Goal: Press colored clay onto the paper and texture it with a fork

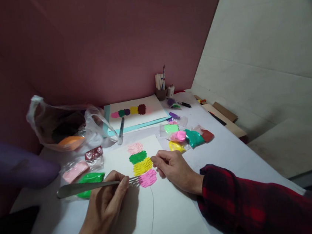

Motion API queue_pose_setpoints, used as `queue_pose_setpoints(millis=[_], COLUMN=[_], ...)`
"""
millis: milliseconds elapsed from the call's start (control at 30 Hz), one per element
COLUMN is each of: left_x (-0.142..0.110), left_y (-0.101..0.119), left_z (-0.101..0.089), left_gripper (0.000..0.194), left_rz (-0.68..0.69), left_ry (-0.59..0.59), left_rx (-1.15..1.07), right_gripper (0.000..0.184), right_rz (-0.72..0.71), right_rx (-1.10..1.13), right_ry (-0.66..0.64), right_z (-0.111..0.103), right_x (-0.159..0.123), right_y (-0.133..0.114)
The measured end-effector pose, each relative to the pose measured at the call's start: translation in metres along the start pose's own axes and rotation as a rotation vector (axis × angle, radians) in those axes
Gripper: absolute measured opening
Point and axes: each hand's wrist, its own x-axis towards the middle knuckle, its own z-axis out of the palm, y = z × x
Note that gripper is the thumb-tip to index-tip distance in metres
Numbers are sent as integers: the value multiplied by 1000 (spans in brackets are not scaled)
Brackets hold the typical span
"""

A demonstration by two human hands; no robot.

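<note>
My left hand (107, 200) is closed on a metal fork (82, 188), held level with its tines touching the bright pink clay patch (148, 178). That patch is the lowest of a column on a white paper sheet (160, 213): pale pink (135, 148), green (138, 157), yellow (142, 166), then bright pink. A thin pencil line runs down from it. My right hand (175, 169), in a red plaid sleeve, rests on the sheet just right of the yellow and pink patches, fingers curled and pressed to the paper.
Clay packets lie left (75, 171) and right (194, 138) of the sheet. A clear plastic bag (62, 125) sits at back left. A second sheet with a clay row (133, 111) lies behind, with a pen (121, 130) and a brush cup (161, 90). The table edge runs along the right.
</note>
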Motion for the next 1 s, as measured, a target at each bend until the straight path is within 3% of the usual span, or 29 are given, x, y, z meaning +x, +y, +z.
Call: queue_pose_setpoints(millis=[167, 500, 900, 1000], left_x=[-3, 0, -1, -1], left_y=[2, -4, -4, -4], left_z=[-2, 2, -4, -3], left_gripper=[33, 33, 33, 34], left_rz=[-20, 12, 62, 35], left_ry=[60, -45, 19, -12], left_rx=[-14, -36, 18, -13], right_gripper=[36, 37, 37, 38], right_rz=[5, -4, -18, -7], right_rx=[1, -6, -3, 0], right_ry=[-1, -1, -10, -9], right_z=[0, -1, -1, -1], right_x=[0, 0, 1, 0], right_y=[-1, -2, -3, -3])
